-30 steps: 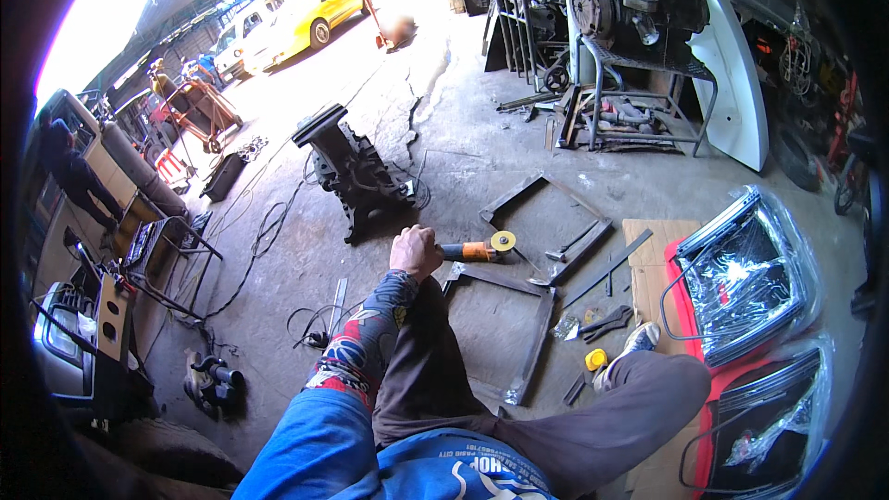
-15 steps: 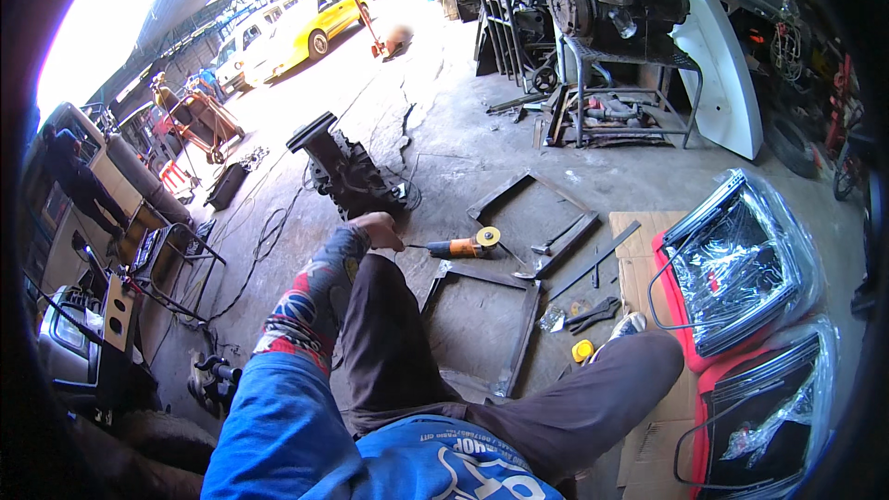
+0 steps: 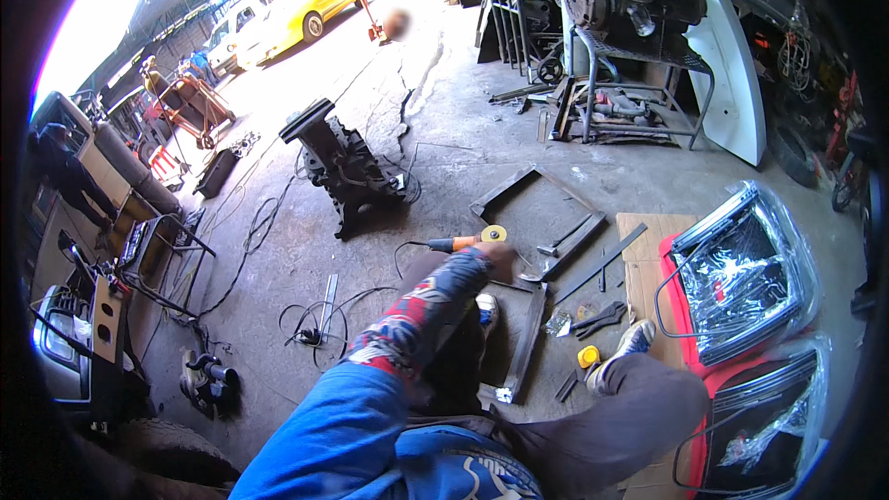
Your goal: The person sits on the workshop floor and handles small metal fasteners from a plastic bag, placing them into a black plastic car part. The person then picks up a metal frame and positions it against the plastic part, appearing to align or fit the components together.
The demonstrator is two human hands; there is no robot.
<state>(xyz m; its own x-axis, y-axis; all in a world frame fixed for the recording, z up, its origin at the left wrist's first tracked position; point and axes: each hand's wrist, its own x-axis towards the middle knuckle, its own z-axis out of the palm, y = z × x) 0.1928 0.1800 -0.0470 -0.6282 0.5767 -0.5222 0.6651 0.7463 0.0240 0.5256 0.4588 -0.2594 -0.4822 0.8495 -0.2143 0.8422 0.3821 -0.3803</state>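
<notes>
My left hand (image 3: 501, 262), at the end of a patterned arm sleeve, hovers by the near corner of a dark metal frame (image 3: 526, 344) on the floor. Motion smears its fingers, so I cannot make out their pose or any contact. Just beyond it lies an orange and black angle grinder (image 3: 452, 244) with a yellowish disc (image 3: 494, 234). A second metal frame (image 3: 505, 191) rests farther off. Right of the frames are a long flat metal bar (image 3: 602, 265), a dark plier-like tool (image 3: 600, 318) and a yellow tape measure (image 3: 588, 356). My right hand is out of view.
A dark engine part (image 3: 341, 167) stands ahead on the concrete. Black cable loops around a metal ruler (image 3: 329, 306) at left. Cardboard (image 3: 639, 268) and plastic-wrapped, red-edged panels (image 3: 741, 278) lie at right. Behind them an engine (image 3: 634, 0) sits on a metal stand. A person (image 3: 74, 176) stands far left.
My left hand has left my left knee and swung right, to beside the grinder and the near frame's corner. My left knee has shifted right, uncovering the cable and ruler.
</notes>
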